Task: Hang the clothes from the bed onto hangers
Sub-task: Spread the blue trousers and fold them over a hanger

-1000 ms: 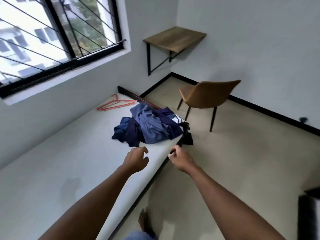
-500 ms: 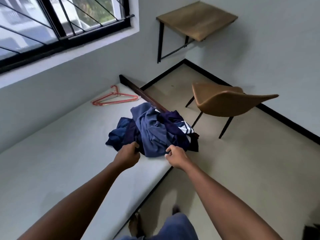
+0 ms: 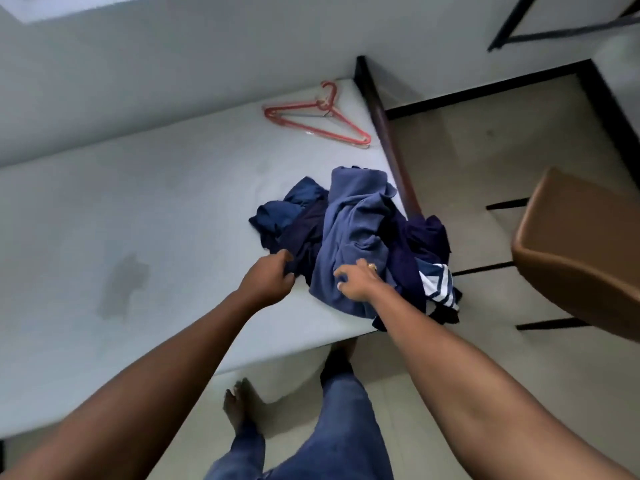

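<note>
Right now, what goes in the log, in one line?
left hand: grips navy garment | right hand: grips light blue garment | hangers: on bed, untouched

We're in a bedroom at home: bare mattress bed (image 3: 138, 209), clothes pile (image 3: 353, 237), hangers (image 3: 318, 119), brown chair (image 3: 581, 258) right.

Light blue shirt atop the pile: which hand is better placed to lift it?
Right. The right hand grips the light blue shirt, which lies uppermost; the left hand grips a dark navy garment partly beneath it.
</note>
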`<move>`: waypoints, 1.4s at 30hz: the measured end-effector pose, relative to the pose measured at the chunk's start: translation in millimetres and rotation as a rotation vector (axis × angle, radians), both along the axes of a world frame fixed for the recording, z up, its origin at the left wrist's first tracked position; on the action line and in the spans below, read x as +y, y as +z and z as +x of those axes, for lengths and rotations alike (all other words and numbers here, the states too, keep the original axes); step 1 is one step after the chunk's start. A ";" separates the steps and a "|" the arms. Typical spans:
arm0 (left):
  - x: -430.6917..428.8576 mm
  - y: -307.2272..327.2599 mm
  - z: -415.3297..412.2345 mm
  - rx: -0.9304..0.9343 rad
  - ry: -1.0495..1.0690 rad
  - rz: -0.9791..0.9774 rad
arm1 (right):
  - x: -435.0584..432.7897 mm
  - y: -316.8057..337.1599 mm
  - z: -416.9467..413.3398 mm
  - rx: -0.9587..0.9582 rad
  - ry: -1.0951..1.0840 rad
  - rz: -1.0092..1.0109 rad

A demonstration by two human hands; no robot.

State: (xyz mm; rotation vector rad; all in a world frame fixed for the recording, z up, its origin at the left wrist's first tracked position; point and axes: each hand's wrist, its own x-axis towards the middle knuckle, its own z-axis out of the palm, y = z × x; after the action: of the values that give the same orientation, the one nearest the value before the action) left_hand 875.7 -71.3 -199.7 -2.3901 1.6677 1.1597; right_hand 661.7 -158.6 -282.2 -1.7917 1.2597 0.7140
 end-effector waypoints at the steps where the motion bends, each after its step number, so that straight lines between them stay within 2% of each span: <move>1: -3.9 -0.1 -4.9 -0.002 0.007 0.008 | -8.7 -4.6 0.6 0.014 0.012 0.015; 6: -15.9 -2.0 -29.3 0.021 0.045 0.012 | -35.6 -33.5 -4.1 0.077 0.019 0.106; 10: -12.9 -0.7 -40.4 0.023 -0.014 0.039 | -41.1 -41.6 -19.1 0.064 0.021 0.035; 15: -10.4 4.0 -29.2 0.021 0.011 -0.007 | -38.7 -49.2 -15.6 0.090 0.080 0.098; 17: -7.9 4.7 -19.2 0.020 0.024 -0.033 | -29.8 -52.8 -11.5 0.068 -0.048 0.067; 21: 10.2 14.5 -0.8 0.015 0.068 -0.052 | -15.9 -31.7 -18.9 -0.112 -0.349 -0.028; 24: 27.8 34.7 14.6 0.050 0.044 -0.069 | -20.9 30.1 -22.5 -0.363 -0.715 -0.140; 26: 33.1 48.9 23.6 0.072 0.008 -0.086 | -28.3 76.3 -16.2 -0.530 -0.850 -0.140; 29: 34.1 87.0 37.4 0.131 -0.089 -0.153 | -26.8 156.4 10.2 -0.742 -0.925 -0.089; 35: 41.6 186.1 57.5 0.369 -0.245 -0.466 | 34.0 304.5 75.1 -1.178 -1.013 -0.272; 38: 55.2 236.2 68.0 0.529 -0.270 -0.564 | 69.9 369.6 104.3 -1.293 -1.052 -0.424; 42: 74.9 288.6 85.0 0.613 -0.442 -0.593 | 110.2 440.1 128.9 -1.411 -1.131 -0.618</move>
State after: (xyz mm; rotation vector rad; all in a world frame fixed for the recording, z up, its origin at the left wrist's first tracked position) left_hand 960.6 3.6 88.8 -1.7756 2.8921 1.5650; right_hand 790.5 -48.4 157.9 -1.0876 1.1230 -1.4446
